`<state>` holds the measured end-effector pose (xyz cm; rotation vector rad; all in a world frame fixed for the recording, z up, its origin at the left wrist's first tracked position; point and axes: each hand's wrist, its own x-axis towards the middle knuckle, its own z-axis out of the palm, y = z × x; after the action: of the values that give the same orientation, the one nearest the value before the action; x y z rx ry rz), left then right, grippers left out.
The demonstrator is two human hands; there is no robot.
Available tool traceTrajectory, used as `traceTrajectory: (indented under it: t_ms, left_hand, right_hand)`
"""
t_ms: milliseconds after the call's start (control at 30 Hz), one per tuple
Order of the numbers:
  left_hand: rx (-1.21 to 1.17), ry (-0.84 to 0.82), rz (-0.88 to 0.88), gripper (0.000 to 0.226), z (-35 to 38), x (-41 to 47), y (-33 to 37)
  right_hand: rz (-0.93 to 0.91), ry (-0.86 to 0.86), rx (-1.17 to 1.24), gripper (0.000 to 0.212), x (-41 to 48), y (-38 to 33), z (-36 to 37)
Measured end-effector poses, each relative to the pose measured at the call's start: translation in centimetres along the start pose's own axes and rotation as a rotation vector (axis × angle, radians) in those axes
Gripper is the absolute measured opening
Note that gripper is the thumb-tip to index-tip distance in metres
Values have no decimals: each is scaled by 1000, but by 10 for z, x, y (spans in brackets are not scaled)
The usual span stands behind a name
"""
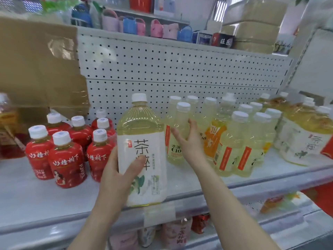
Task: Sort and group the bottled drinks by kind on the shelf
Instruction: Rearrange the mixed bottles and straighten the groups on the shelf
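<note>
1 tea bottle (pixel 141 150), clasped in left grip (pixel 117 177) at shelf (pixel 27 195) edge, likely bound for teas (pixel 304 141) rightward; right grip (pixel 189 141) spread open, empty, by lemon bottles (pixel 239 141).

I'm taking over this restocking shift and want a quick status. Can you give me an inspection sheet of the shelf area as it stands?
Surface: white shelf, with bottles standing on it.
Job's things: large tea bottle at the front edge; red bottles grouped on the left; pale yellow bottles grouped right of centre; more tea bottles at far right.
Clutter: cardboard box at back left.
Hands: left hand grips the large tea bottle; right hand has straight fingers at a pale yellow bottle.
Cables: nothing seen.
Surroundings: pegboard behind; small baskets on the shelf above; other drinks below.
</note>
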<state>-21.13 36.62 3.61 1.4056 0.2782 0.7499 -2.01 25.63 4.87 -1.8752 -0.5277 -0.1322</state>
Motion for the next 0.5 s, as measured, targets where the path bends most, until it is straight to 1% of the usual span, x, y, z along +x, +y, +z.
traceTrajectory:
  t_ms: [67, 133, 167, 200, 233, 300, 333, 367, 433, 500]
  left_hand:
    - [0, -8, 9, 62, 5, -2, 0]
    - [6, -16, 5, 57, 11, -3, 0]
    - [17, -21, 6, 56, 15, -3, -1]
    - [39, -30, 15, 56, 18, -2, -3]
    - [61, -46, 26, 58, 23, -2, -5]
    - [88, -89, 39, 65, 34, -2, -9]
    - [102, -115, 52, 66, 40, -3, -12]
    - [115, -146, 72, 65, 46, -4, -13]
    - [131, -234, 115, 64, 61, -9, -17]
    - [151, -340, 150, 63, 79, -15, -17]
  right_hand:
    - [-49, 24, -89, 77, -6, -2, -5]
    - [-168, 166, -124, 68, -20, -11, -15]
    - [-223, 211, -86, 60, -30, -18, -21]
    - [-246, 189, -16, 53, -39, -26, -27]
    - [-231, 98, 67, 49, -49, -36, -33]
    - [-144, -161, 235, 50, -68, -52, -44]
    - [-107, -228, 280, 50, -75, -55, -49]
    - [-93, -235, 290, 49, -81, -56, -54]
    - [-82, -146, 309, 46, -93, -49, -64]
    - [-59, -16, 380, 42, -104, -40, -78]
